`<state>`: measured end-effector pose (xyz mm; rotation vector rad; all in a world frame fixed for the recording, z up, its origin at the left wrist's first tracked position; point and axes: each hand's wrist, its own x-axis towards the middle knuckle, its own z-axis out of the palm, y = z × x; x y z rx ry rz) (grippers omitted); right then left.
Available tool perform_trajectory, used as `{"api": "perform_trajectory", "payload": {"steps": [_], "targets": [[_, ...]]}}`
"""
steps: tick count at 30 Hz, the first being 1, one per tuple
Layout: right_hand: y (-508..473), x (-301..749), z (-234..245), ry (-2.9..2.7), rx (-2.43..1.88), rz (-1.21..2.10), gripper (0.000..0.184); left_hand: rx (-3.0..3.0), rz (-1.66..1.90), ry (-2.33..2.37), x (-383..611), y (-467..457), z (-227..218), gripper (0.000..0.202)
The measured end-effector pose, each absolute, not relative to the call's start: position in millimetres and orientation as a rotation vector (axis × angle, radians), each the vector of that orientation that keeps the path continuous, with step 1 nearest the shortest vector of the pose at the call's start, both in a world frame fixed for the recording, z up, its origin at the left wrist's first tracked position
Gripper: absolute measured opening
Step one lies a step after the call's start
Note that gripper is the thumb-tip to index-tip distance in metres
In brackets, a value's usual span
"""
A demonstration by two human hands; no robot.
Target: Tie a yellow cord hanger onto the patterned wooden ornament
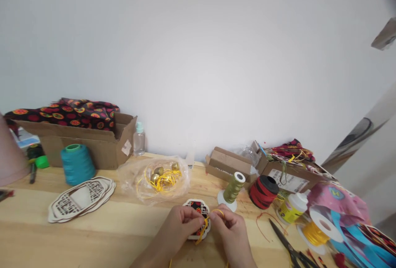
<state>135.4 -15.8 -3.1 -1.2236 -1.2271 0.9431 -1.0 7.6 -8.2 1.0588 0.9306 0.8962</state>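
My left hand [182, 221] and my right hand [229, 223] meet at the front of the wooden table [123, 226]. Both pinch a thin yellow cord [204, 226] that runs across a small white fretwork piece with red and black patterned cloth [196, 207]. The left fingers curl over the piece's near edge. The right fingers hold a small loop of the cord just right of it. A loose end of cord hangs down between my hands.
A clear bag with yellow cord and gold bells [158, 177] lies behind my hands. White fretwork panels [81, 198] and a teal thread cone [76, 163] sit left. An olive spool [232, 189], red spool [262, 191], glue bottle [291, 208] and scissors [287, 245] sit right. Cardboard boxes [93, 140] line the wall.
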Motion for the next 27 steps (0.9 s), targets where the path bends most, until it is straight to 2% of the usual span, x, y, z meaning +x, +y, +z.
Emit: {"api": "perform_trajectory", "payload": {"steps": [7, 15, 24, 27], "targets": [[-8.9, 141.2, -11.4, -1.105, -1.212, 1.106, 0.029, 0.99, 0.89, 0.874, -0.8, 9.1, -10.4, 0.027], [-13.3, 142.7, -7.6, -1.12, -1.222, 1.037, 0.026, 1.085, 0.838, 0.881, -3.0, 8.6, -12.2, 0.026], [-15.9, 142.4, -0.3, -0.882, -1.21, 1.203, 0.022, 1.103, 0.788, 0.875, -1.3, 7.2, -7.8, 0.026], [-15.3, 144.9, 0.6, -0.921, -1.223, 1.143, 0.022, 1.073, 0.801, 0.866, -2.1, 8.0, -8.0, 0.027]]}}
